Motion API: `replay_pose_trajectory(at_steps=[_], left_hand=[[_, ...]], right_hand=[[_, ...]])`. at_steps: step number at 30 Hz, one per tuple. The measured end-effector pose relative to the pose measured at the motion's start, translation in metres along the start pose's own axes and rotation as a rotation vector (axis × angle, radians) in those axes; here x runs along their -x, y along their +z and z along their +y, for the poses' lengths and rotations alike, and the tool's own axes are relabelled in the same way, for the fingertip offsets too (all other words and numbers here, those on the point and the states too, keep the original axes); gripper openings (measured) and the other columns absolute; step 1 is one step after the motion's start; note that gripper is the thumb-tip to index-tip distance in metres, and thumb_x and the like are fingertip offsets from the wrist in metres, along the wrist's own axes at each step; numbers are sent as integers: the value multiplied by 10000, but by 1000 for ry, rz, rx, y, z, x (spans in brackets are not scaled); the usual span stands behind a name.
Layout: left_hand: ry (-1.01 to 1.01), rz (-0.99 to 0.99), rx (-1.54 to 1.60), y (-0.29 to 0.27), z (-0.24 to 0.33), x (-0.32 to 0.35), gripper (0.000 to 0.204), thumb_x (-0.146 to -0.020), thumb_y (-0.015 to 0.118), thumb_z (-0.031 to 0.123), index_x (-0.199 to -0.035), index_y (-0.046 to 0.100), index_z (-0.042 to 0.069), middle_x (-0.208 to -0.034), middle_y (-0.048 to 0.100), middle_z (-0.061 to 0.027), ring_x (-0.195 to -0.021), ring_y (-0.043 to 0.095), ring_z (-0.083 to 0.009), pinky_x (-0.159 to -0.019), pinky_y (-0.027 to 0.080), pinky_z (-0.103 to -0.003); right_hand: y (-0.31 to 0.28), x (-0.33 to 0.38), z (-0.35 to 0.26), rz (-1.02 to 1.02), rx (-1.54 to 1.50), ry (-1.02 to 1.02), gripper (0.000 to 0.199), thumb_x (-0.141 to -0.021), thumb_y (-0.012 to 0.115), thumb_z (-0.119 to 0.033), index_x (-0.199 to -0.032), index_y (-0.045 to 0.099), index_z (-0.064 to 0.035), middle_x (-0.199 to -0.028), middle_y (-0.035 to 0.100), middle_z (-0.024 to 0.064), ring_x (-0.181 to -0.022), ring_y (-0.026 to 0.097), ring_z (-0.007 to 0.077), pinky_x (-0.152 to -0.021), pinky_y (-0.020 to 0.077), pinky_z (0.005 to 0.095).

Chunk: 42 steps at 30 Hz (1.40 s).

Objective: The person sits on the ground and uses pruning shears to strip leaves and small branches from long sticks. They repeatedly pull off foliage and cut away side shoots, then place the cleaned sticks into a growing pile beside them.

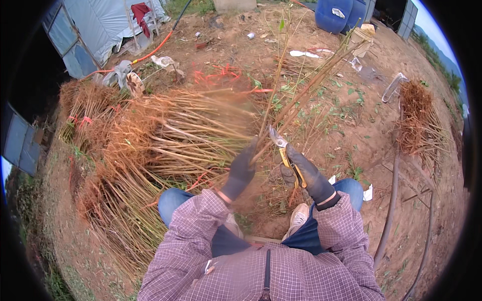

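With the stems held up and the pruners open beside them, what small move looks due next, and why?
Probably closing the pruners on the stems. The left hand grips the thin stems upright, and the right hand holds the pruners with the blades apart right beside them, just above the left hand's grip. Whether a stem already lies between the blades is hard to tell.

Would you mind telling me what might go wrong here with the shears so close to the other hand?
The pruning shears in the right hand sit close to the left hand gripping the sapling stems, so a slip could nick the glove. The long stems may also whip toward the face when cut.
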State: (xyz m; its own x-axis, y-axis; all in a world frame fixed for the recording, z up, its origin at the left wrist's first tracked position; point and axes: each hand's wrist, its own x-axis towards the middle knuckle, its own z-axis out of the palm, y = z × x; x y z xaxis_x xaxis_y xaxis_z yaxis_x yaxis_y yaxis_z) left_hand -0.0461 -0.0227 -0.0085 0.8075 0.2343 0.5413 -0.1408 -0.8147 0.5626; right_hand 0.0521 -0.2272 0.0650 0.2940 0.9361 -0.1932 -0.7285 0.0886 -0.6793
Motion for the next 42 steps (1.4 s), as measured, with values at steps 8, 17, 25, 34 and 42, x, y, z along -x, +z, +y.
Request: replay_pose_trajectory(at_steps=[8, 17, 25, 34, 42], left_hand=[[-36, 91, -303, 2, 10, -9, 611, -856, 518, -59, -1428, 444, 141, -1067, 623, -118, -921, 612, -273, -797, 517, -398], [18, 53, -94, 7, -5, -9, 601, -846, 572, 4, -1424, 441, 101, -1103, 616, -156, -945, 615, -284, -789, 513, -400], [-523, -733, 933, -11, -2, -20, 530, -903, 691, 227, -1356, 491, 39, -1197, 612, -79, -1058, 591, -155, -937, 488, -317], [-479, -854, 1081, -14, 2, -17, 541, -949, 625, 239, -1396, 414, 20, -1124, 596, -80, -954, 589, -166, -881, 497, -316], [-353, -809, 600, 4, -19, -16, 683, -922, 669, 275, -1480, 325, 84, -1308, 537, -119, -1135, 566, -211, -964, 489, -355]], right_hand=[[3, -1, 17, 390, 138, 31, 516, -997, 433, -541, -1165, 566, -71, -990, 665, 120, -770, 701, 204, -676, 604, 349], [-2, 12, 8, 81, 21, -84, 590, -983, 403, -600, -1096, 599, -55, -705, 561, 7, -533, 545, 119, -485, 465, 243], [-31, 14, -19, 34, 383, 9, 805, -931, 396, -686, -1350, 481, -4, -1124, 649, 131, -1016, 663, 252, -902, 539, 406], [-38, 10, -25, -182, 96, -58, 564, -1001, 386, -571, -1111, 574, -50, -851, 649, 84, -707, 649, 161, -627, 544, 268], [19, 18, -64, 362, 65, -139, 512, -1030, 366, -516, -1054, 590, -56, -625, 528, 26, -485, 468, 130, -449, 394, 245]])
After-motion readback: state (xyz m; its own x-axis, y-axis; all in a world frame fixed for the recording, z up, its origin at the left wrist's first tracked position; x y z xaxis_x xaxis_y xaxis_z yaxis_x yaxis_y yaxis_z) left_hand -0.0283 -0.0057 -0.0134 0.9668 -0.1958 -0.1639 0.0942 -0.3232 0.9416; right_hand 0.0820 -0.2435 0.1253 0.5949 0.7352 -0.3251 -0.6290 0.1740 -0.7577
